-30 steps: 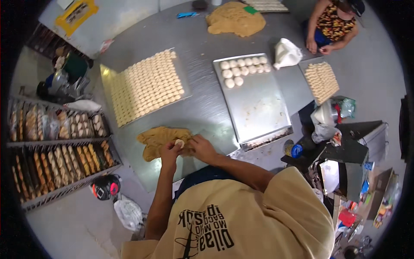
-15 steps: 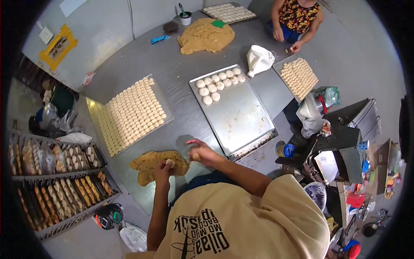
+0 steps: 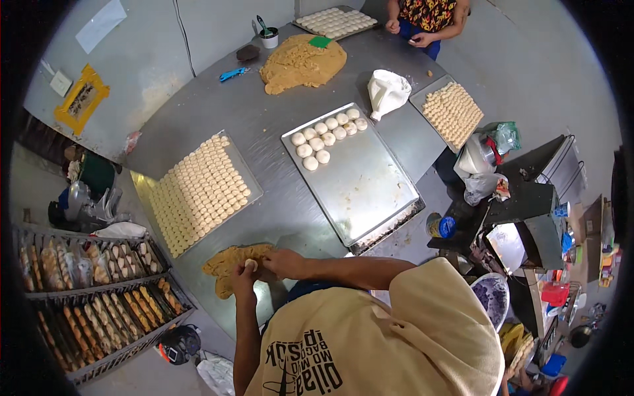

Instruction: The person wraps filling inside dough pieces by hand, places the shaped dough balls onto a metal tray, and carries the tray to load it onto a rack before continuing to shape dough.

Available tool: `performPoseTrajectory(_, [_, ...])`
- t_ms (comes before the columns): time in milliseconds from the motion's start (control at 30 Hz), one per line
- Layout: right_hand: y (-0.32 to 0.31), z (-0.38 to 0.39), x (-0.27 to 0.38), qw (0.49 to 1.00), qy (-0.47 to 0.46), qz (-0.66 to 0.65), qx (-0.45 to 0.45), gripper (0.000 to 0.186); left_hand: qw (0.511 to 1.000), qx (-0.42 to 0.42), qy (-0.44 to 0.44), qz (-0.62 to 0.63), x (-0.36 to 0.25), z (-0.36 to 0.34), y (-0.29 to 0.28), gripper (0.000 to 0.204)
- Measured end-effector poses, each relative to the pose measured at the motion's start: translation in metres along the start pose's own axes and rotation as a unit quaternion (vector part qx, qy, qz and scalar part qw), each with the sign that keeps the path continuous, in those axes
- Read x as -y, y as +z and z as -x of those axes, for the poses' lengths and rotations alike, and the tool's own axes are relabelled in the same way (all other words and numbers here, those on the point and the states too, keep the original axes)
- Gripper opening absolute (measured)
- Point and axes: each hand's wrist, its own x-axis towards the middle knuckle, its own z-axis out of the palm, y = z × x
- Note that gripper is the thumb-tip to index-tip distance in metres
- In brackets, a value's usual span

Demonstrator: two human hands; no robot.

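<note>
Steel table [image 3: 264, 138] — right hand [image 3: 285, 264] back at the brown mass [image 3: 224, 267]; left fingers [image 3: 242, 271] pinch pale dough [image 3: 250, 264], right fingers [image 3: 268, 261] unclear.

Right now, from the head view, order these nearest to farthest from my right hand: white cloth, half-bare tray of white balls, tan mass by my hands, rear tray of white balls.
1. Tan mass: beside the right hand, leftward.
2. Half-bare tray: ahead, right.
3. White cloth: farther ahead, right.
4. Rear tray: table's far end.
</note>
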Motion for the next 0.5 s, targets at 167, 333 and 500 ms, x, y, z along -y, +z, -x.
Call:
performPoseTrajectory(167, [-0.002,0.008,0.015,0.992,0.073,-0.036,-0.098,0.048,0.999,-0.036,-0.006,0.024,0.009,0.005,-0.016,0.019])
performPoseTrajectory(333, [-0.001,0.001,0.003,0.998,0.05,-0.022,-0.03,0.039,1.0,-0.012,-0.001,0.008,0.0,0.006,-0.012,0.018])
performPoseTrajectory(500, [-0.039,0.019,-0.01,0.861,0.257,-0.433,0.075,0.022,0.999,-0.05,0.009,-0.016,-0.021,0.013,-0.004,0.018])
